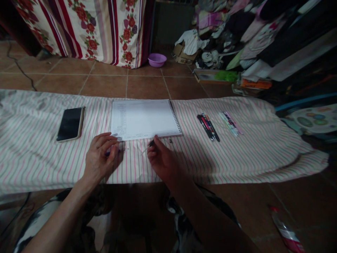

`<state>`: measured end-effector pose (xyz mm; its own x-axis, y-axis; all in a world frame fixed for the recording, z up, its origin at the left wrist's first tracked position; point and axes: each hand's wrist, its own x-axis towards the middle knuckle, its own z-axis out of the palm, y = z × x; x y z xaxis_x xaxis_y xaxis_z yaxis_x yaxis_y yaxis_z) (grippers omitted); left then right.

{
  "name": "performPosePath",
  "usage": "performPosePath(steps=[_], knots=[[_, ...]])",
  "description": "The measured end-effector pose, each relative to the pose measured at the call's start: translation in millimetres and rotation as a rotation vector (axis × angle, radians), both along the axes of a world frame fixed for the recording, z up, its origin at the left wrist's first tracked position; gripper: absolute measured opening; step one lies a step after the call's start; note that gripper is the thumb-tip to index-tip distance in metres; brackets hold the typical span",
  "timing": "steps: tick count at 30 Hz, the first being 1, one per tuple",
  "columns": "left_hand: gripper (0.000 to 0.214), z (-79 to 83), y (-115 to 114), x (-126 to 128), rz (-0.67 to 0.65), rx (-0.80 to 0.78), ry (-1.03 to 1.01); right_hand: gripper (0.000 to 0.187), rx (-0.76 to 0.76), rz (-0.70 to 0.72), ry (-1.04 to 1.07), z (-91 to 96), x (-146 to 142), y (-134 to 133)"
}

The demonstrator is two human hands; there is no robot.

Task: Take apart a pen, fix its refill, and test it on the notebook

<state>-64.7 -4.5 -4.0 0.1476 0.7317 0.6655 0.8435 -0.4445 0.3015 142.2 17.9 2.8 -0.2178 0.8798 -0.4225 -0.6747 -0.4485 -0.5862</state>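
A spiral-bound notebook (150, 117) lies open on the striped cloth, its printed columns at the left and its coil at the right. Just below its left corner, my left hand (101, 154) rests with curled fingers and thumb around a small dark purple pen-like piece (108, 153), mostly hidden. My right hand (162, 156), close to the notebook's lower edge, pinches a small black piece (151, 143) between thumb and fingers. A thin pale sliver shows beside it, too faint to name. A small dark bit (170, 140) lies on the cloth right of that hand.
A phone (70, 123) lies left of the notebook. To the right are dark pens (207, 127) and a group of paler pens (231, 123). The striped cloth (252, 158) covers the low table. Beyond are a purple basin (157, 60) and piled clothes; a bottle (285, 228) lies lower right.
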Motion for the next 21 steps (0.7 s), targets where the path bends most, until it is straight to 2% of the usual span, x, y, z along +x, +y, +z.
performPosePath(steps=[1, 3, 6, 13, 21], knots=[[0.009, 0.1, 0, 0, 0.000, 0.002, 0.000, 0.014, -0.064, 0.022, 0.055, 0.7, 0, 1], [0.009, 0.2, 0, 1, 0.004, 0.004, -0.007, 0.013, -0.314, 0.049, 0.311, 4.2, -1, 2], [0.010, 0.2, 0, 2, 0.008, -0.008, -0.018, 0.021, -0.474, 0.026, 0.480, 10.2, -3, 2], [0.010, -1.2, 0, 1, 0.010, -0.022, -0.006, 0.021, -0.480, 0.027, 0.504, 11.9, -3, 1], [0.010, -4.1, 1, -2, 0.041, -0.059, 0.013, 0.012, -0.367, -0.015, 0.265, 7.2, 0, 1]])
